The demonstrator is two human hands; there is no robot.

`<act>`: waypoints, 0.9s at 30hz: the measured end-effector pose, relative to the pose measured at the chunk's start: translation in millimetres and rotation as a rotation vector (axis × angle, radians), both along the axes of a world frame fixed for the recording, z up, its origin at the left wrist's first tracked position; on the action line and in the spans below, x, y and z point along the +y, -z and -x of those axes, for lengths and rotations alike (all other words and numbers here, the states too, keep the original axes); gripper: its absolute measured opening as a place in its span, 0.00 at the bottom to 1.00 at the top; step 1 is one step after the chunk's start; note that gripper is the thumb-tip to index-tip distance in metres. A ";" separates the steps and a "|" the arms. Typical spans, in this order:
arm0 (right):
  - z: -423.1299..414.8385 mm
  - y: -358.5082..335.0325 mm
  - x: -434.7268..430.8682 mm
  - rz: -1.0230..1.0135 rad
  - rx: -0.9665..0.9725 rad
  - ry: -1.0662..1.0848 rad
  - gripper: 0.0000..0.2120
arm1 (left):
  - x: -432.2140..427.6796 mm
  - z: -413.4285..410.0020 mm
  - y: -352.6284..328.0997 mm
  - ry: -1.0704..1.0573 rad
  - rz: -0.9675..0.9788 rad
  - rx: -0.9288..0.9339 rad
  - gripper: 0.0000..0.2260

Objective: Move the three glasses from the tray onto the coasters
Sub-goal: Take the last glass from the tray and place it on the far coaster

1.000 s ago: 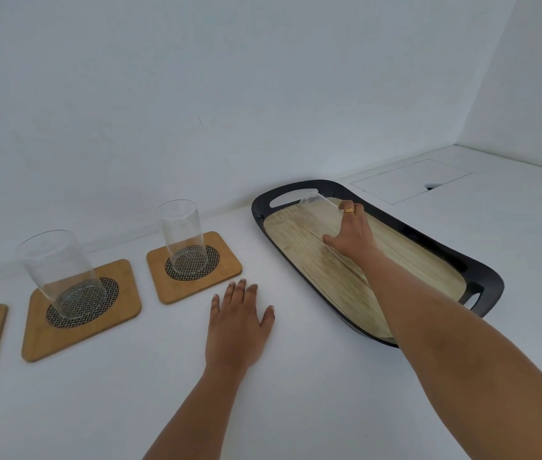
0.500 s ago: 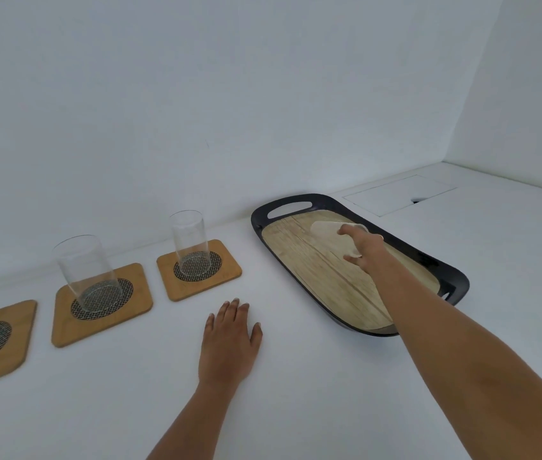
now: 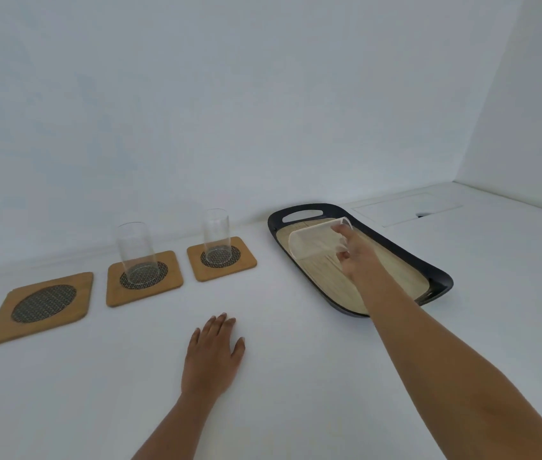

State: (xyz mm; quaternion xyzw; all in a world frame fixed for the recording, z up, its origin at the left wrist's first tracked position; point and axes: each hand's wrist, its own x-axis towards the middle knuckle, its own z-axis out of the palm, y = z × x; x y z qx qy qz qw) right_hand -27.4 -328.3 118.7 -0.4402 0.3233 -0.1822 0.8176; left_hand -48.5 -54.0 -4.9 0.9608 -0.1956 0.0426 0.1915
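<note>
Here the white worktop meets white walls in a corner. The right hand grips a tilted glass above the tray; the left hand lies flat, released. Two glasses stand on coasters; the leftmost coaster is bare.

Both forearms are showing bare right up to the frame's lower edge, with no sleeve, watch or band appearing on either; the left hand is wearing nothing on its fingers; the right hand is appearing too blurred to be telling of any ring.
</note>
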 end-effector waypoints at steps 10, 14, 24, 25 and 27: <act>27.7 4.1 72.5 -0.157 -0.162 -0.212 0.31 | 59.4 28.1 -1.0 -0.127 0.019 0.012 0.22; 25.9 15.8 98.2 -0.347 -0.226 -0.279 0.39 | 86.7 38.8 -0.9 -0.197 0.018 0.018 0.22; 24.2 19.4 163.5 -0.618 -0.330 -0.452 0.24 | 149.4 55.5 1.1 -0.368 0.048 0.027 0.21; 22.9 18.1 168.5 -0.606 -0.338 -0.474 0.23 | 154.3 57.1 1.3 -0.383 0.047 0.029 0.21; 20.3 16.0 178.4 -0.564 -0.388 -0.567 0.18 | 163.7 59.6 1.5 -0.408 0.044 0.030 0.21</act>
